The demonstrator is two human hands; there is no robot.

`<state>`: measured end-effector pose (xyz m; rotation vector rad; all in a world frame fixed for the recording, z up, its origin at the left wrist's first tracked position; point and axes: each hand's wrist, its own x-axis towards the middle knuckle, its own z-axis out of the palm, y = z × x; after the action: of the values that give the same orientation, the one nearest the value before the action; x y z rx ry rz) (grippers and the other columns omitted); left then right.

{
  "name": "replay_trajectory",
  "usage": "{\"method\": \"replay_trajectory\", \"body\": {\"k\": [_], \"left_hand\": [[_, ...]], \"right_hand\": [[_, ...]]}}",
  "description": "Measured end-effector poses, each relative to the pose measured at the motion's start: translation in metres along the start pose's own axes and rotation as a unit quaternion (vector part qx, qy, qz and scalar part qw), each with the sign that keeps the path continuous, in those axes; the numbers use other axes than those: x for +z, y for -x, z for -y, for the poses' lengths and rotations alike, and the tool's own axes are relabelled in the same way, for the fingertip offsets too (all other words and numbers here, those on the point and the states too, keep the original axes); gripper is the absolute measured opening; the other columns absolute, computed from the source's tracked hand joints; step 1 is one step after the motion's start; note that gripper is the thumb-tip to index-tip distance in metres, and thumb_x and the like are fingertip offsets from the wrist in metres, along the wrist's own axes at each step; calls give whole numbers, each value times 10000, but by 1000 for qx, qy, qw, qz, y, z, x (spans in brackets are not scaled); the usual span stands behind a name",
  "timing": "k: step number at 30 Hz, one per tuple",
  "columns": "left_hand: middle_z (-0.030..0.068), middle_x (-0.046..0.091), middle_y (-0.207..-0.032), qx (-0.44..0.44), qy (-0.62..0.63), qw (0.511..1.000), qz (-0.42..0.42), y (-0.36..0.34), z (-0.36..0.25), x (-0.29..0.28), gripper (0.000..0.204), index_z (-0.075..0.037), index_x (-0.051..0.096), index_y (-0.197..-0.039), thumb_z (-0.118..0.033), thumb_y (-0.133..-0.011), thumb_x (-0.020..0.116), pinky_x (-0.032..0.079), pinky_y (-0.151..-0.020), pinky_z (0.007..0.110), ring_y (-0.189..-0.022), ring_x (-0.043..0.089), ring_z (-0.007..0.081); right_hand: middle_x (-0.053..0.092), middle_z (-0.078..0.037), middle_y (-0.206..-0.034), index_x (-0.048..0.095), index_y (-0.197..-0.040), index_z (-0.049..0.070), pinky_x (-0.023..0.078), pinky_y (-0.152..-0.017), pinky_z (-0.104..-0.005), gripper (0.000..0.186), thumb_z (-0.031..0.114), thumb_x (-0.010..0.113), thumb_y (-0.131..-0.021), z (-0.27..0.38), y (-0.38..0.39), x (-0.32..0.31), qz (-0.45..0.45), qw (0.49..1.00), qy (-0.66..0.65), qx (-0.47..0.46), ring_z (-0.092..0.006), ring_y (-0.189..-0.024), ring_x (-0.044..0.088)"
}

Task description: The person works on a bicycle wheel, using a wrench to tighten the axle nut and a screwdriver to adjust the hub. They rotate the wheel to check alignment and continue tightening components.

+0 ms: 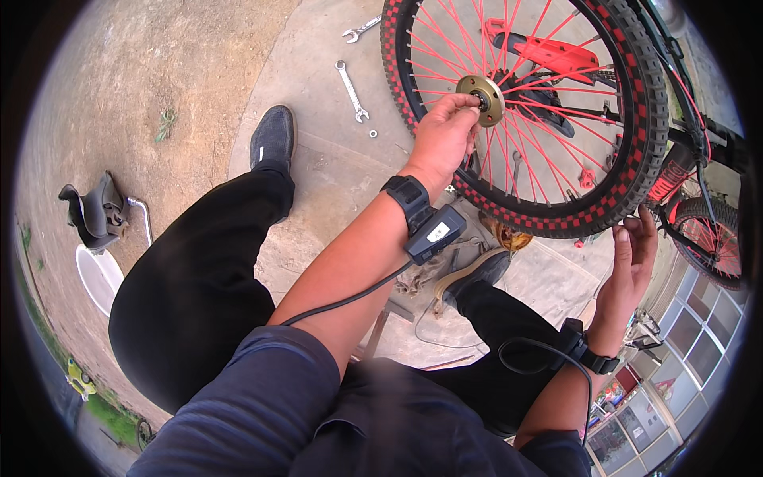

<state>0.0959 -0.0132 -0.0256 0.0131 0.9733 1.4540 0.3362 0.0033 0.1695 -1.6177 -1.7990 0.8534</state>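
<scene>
Left hand (pixel 449 131) pinching at hub (pixel 495 108), right hand (pixel 629 258) open near tyre (pixel 655 119), 2 wrenches (pixel 350 90) left of wheel (pixel 509 203)

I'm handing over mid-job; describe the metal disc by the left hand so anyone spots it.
At upper right is a big red-and-black wheel. At its centre, by the left hand, sits the metal disc. Its dull gold face with small holes stands out against the red and black.
</scene>
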Motion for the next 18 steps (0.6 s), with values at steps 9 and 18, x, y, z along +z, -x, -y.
{"method": "replay_trajectory", "body": {"k": [9,18], "left_hand": [[9,619,-836,61,-54,996,-24,3,14,3,327,-16,638,-1255,-147,-960,585,451,-599,247,-651,537,73],[57,654,-844,200,-300,930,-68,5,23,5,392,19,628,-1286,-167,-942,621,510,-707,300,-742,624,139]], "right_hand": [[557,-46,-1132,445,-1459,-24,418,-975,-289,519,123,613,-991,1,-1,0,11,1000,13,-16,-123,-1030,524],[561,-62,-1181,431,-1475,-17,397,-1056,-322,537,158,617,-1002,-2,-1,-5,23,1000,9,-2,-151,-1119,531]]}}
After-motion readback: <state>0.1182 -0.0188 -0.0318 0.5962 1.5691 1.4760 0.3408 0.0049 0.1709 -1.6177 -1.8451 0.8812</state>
